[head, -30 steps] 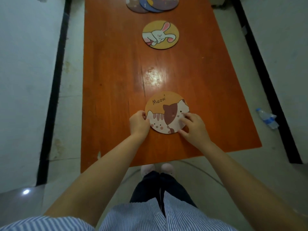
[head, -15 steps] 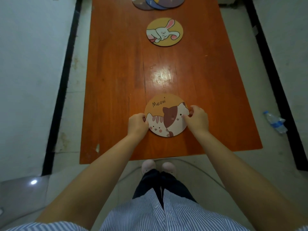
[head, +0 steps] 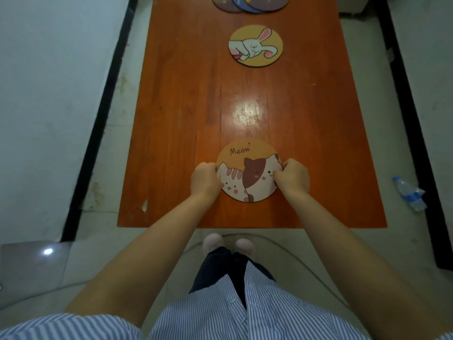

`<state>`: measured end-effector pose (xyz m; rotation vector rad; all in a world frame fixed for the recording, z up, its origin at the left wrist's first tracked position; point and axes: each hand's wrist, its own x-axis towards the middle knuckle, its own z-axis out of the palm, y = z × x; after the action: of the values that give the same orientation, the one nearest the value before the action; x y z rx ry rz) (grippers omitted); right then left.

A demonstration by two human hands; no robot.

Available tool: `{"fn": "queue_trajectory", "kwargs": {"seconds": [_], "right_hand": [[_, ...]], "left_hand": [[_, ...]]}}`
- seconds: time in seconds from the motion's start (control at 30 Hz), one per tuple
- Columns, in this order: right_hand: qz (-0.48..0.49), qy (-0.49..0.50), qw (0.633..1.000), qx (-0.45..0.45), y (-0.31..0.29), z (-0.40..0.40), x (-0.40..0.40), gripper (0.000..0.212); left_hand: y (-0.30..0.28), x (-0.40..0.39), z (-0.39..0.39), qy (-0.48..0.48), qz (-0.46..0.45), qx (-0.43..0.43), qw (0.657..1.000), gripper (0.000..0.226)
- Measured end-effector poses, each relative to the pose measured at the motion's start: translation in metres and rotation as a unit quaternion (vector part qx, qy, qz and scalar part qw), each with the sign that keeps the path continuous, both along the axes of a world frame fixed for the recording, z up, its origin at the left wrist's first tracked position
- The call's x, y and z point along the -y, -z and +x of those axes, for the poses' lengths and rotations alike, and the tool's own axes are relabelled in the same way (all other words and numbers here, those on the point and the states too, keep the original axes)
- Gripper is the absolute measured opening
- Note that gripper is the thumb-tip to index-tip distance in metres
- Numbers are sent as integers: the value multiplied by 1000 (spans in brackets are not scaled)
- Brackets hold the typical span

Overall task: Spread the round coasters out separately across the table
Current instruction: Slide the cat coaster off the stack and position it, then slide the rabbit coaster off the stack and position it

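Note:
A round orange coaster with two cats and the word "Meow" (head: 247,168) lies flat near the front edge of the orange wooden table (head: 186,99). My left hand (head: 204,180) grips its left rim and my right hand (head: 293,179) grips its right rim. Farther back, alone on the table, lies a yellow coaster with a white rabbit (head: 255,46). At the far end several dark coasters (head: 247,3) overlap in a pile, cut off by the top of the view.
A clear plastic bottle (head: 408,193) lies on the pale floor right of the table. Black floor strips (head: 98,123) run along both sides of the table. A cable (head: 294,256) curves on the floor by my feet.
My right hand has slid from the cat coaster's lower right edge up to its right rim. The coaster has stayed in place between both hands, and the view has tilted slightly.

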<state>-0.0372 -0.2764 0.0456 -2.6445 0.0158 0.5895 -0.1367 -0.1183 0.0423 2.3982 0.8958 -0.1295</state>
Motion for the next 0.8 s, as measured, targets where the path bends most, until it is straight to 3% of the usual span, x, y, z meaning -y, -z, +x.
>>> {"fn": "queue_trajectory", "kwargs": {"seconds": [0.2, 0.33, 0.43, 0.57, 0.8], "right_hand": [[-143, -119, 977, 100, -12, -11, -21, 32], [-84, -226, 956, 169, -13, -27, -78, 22], [-47, -275, 946, 163, -13, -37, -140, 23], [-36, -255, 954, 156, -8, -43, -236, 30], [-35, -106, 987, 113, -2, -38, -356, 46]], "left_hand": [[-1, -23, -14, 48, 82, -23, 995, 24], [-6, -85, -30, 95, 176, -43, 979, 25], [-10, -145, -38, 111, 200, -49, 972, 25], [-14, -238, -45, 154, 202, -60, 965, 24], [-22, -366, -35, 255, 208, -84, 941, 23]]}}
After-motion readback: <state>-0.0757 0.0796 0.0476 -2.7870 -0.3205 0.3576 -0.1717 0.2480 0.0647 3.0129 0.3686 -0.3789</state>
